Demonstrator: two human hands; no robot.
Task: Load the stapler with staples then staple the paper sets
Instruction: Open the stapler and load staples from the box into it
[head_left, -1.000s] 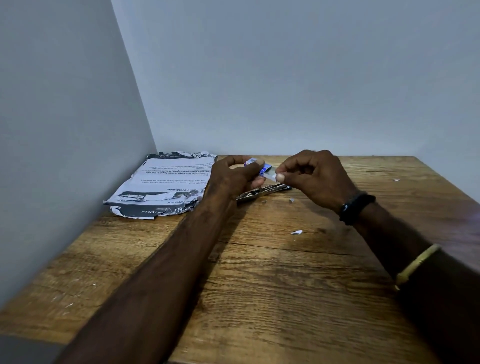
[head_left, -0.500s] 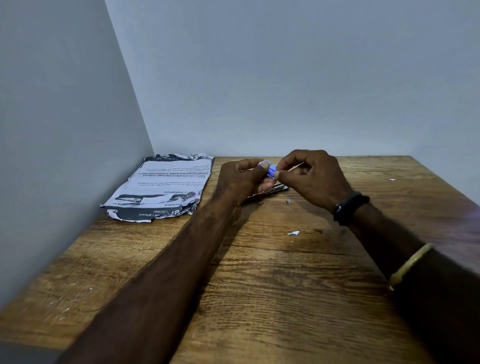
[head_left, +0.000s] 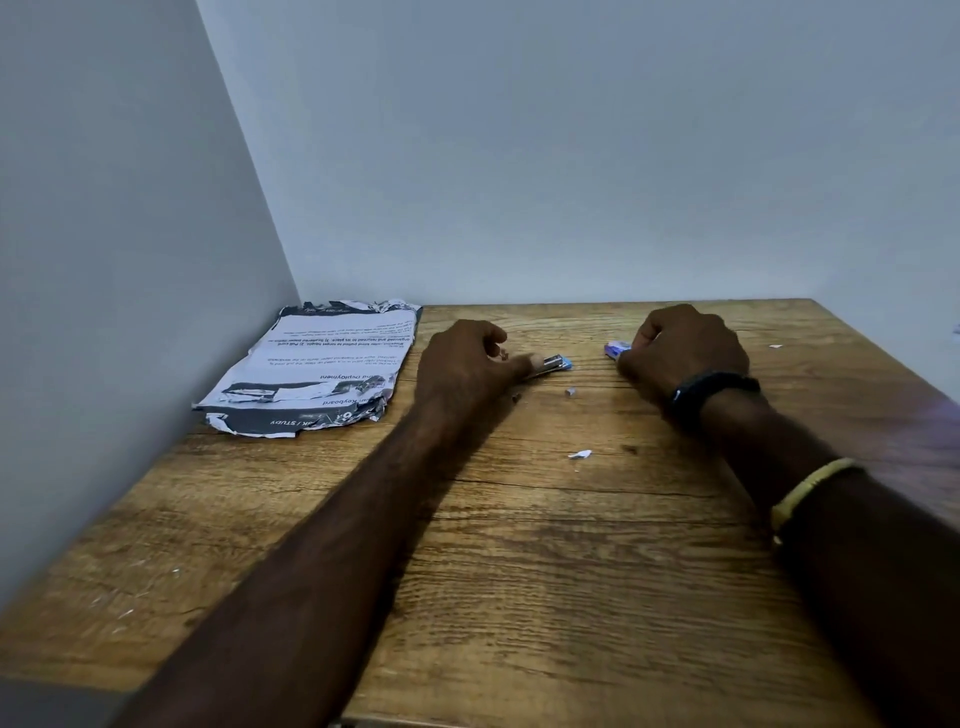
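Gripping staple box (head_left: 616, 347), right hand (head_left: 683, 353); left hand (head_left: 465, 366) on stapler (head_left: 555, 362).

Both forearms are bare. Behind the right hand (head_left: 680, 353) a black band (head_left: 712, 388) circles the wrist. Higher on that forearm sits a thin yellowish bangle (head_left: 810, 483).

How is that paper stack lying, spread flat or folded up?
Spread flat: the paper stack lies on the table, its whole printed top page showing, edges ragged.
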